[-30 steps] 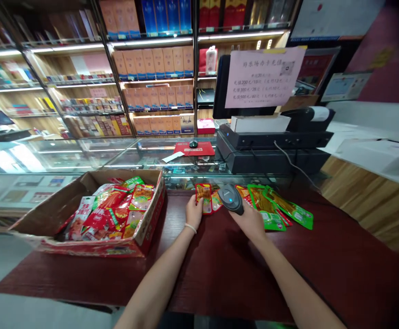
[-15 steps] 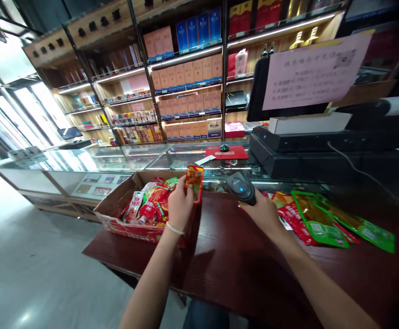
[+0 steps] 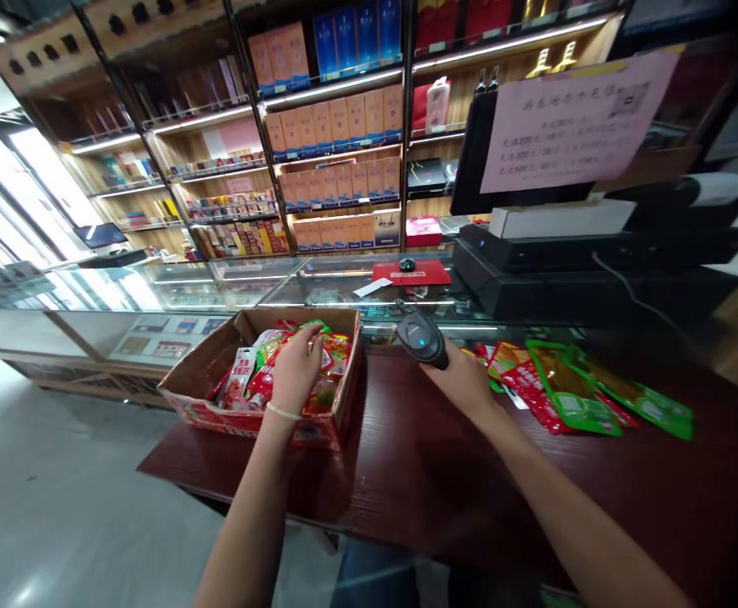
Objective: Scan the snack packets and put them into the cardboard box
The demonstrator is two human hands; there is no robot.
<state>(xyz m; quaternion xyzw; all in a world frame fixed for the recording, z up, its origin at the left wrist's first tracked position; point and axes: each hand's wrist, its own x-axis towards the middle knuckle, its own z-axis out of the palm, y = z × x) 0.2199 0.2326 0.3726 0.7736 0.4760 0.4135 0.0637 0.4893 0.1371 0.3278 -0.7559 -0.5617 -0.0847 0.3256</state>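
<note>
My right hand (image 3: 463, 382) is wrapped round the grip of a black barcode scanner (image 3: 420, 338), which shows a blue light. It is held above the dark wooden table, right of the box. Over the open cardboard box (image 3: 248, 418) is my left hand (image 3: 296, 367), its fingers loosely bent and apart with nothing seen in them. Red and green snack packets (image 3: 336, 348) fill the box, and the hand is close above them, hiding some. A white packet (image 3: 241, 376) leans at the box's left side.
Several snack packets (image 3: 572, 397) lie spread on the table (image 3: 407, 456) at the right. Behind is a glass counter (image 3: 230, 283) with a mouse (image 3: 407, 264) on a red mat. A monitor with a pink notice (image 3: 572, 127) stands on black equipment. Shelves of boxes line the back.
My left hand has moved left and down over the box, and the red-edged packet it held has been let go. The right hand still holds the scanner. The view has shifted slightly.
</note>
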